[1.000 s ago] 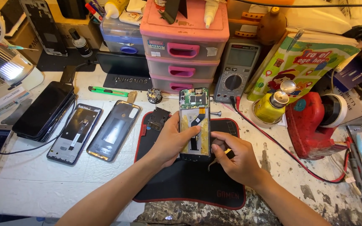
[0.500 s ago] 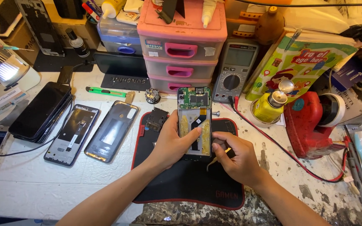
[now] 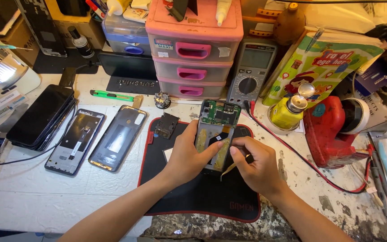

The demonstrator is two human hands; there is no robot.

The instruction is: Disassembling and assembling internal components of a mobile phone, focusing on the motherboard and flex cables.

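Observation:
An opened phone (image 3: 218, 130) with its green circuit board showing at the top lies on a black work mat (image 3: 211, 197). My left hand (image 3: 187, 154) grips the phone's left side, thumb across its lower body. My right hand (image 3: 254, 166) is at the phone's lower right, fingers pinched on a thin yellowish tool (image 3: 230, 168) whose tip sits beside the phone's bottom edge. A small black cover piece (image 3: 166, 125) lies on the mat's upper left corner.
Two phone back frames (image 3: 75, 141) (image 3: 118, 138) and a stack of dark screens (image 3: 41, 116) lie at left. A pink drawer unit (image 3: 193, 58), a multimeter (image 3: 251, 74), a yellow bottle (image 3: 287, 112) and a red tool (image 3: 332, 130) stand behind. A green cutter (image 3: 110, 95) lies near the drawers.
My right hand has shifted slightly up toward the phone's lower right. The left hand keeps its grip on the phone.

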